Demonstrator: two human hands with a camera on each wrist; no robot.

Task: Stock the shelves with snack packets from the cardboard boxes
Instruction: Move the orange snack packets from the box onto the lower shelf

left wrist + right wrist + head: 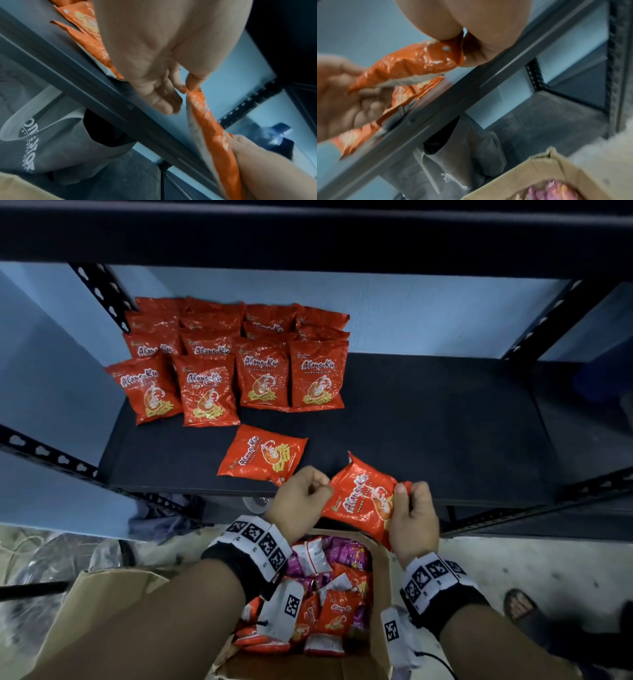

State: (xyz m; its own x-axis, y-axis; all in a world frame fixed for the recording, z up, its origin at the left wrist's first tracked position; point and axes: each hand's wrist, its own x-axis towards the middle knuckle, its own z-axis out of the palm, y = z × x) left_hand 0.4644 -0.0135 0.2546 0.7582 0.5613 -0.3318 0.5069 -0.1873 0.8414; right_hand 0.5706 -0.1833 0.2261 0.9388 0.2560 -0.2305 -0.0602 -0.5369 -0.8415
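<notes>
Above the shelf's [428,419] front edge, left hand [301,501] pinching one corner and right hand [412,518] gripping the opposite side of a red packet [363,501], carry it level, then stand it beside the upright rows [239,361].

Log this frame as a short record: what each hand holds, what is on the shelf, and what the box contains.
left hand: left hand pinches the left edge of the held packet
right hand: right hand grips the same packet's right edge
held packet position: above the shelf front edge, not set down
stocked rows: red packets standing at the shelf's back left
loose packet: loose packet lying flat in front of the rows
cardboard box: on the floor below, holds red and purple packets
</notes>
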